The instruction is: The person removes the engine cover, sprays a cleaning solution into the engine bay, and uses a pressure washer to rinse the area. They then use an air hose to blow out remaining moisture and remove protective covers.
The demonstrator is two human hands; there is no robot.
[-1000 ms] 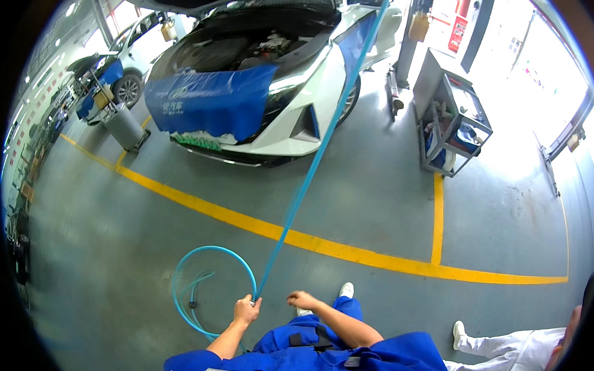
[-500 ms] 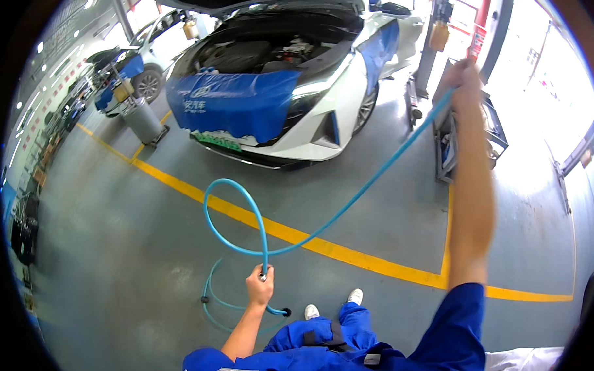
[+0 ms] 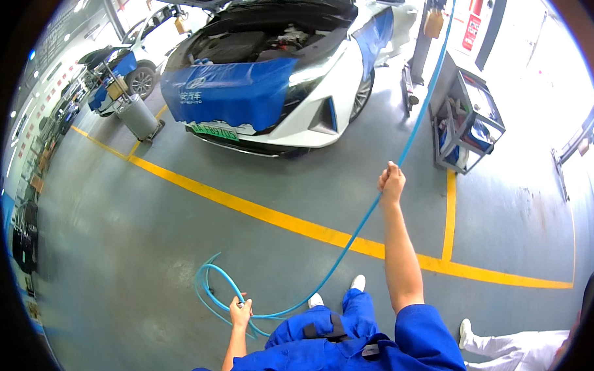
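A light-blue hose [image 3: 351, 241] runs down from the upper edge, through my right hand, and sags across to my left. My right hand [image 3: 392, 182] is closed around it at arm's length, in front of the car. Low on the left, my left hand [image 3: 241, 312] is closed on the hose's coiled part, where a small metal end fitting shows at the fingers. Loops of the hose hang beside and below this hand. The fingers' exact grip there is partly hidden.
Ahead stands a white car [image 3: 312, 120], hood raised, with a blue cover [image 3: 228, 91] over its front. A grey tool cart [image 3: 469, 123] is at the right beside a lift post. A yellow floor line [image 3: 276, 216] crosses ahead. Another person's white-trousered legs [image 3: 520, 350] are close at right.
My right hand has come down and inward from high at the upper right, onto a lower stretch of hose. My left hand has dropped slightly leftward, and the raised loop has sunk.
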